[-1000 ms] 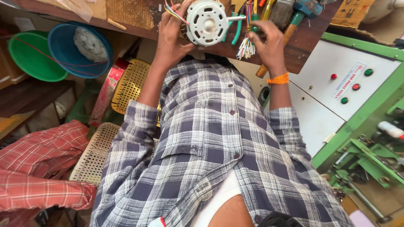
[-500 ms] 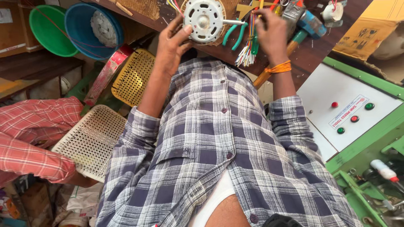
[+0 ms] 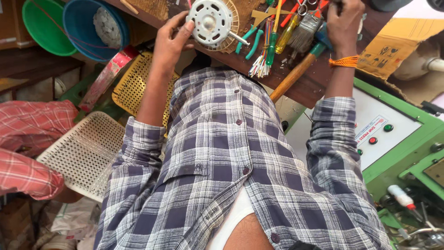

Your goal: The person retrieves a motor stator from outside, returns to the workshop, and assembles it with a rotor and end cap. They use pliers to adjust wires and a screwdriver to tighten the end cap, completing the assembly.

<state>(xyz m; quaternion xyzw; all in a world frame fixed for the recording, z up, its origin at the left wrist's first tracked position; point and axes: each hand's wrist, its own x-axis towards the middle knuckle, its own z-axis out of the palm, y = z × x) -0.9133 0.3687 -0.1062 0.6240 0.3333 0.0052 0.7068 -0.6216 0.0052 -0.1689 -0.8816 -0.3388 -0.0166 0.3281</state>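
Head view (only one we have), looking down our own chest at the wooden bench [image 3: 319,85].

Our left hand [image 3: 173,39] is on the white motor housing [image 3: 210,21], a round vented disc with a hub in the middle. It sits near the bench's near edge, towards the left end. The fingers [image 3: 185,32] curl round the disc's left rim, thumb side against it: a medium-wide grasp that braces the part and does not lift it, as far as we can tell. The stub shaft [image 3: 238,38] pokes out to the right of the housing, so the long axis runs roughly along the bench edge, pointing away from the left hand and towards the right one.

Our right hand [image 3: 344,23] is well apart, over the tool pile at the right end, with an orange thread band [image 3: 344,61] on the wrist. The fingers are bent down among the tools; we cannot tell whether it is closed on anything.

Between the hands lie green-handled pliers [image 3: 252,39], a bundle of coloured wires [image 3: 261,58], a paintbrush [image 3: 305,30] and a hammer handle [image 3: 293,76] overhanging the near edge.

The left hand is plainly nearer the motor (already touching).
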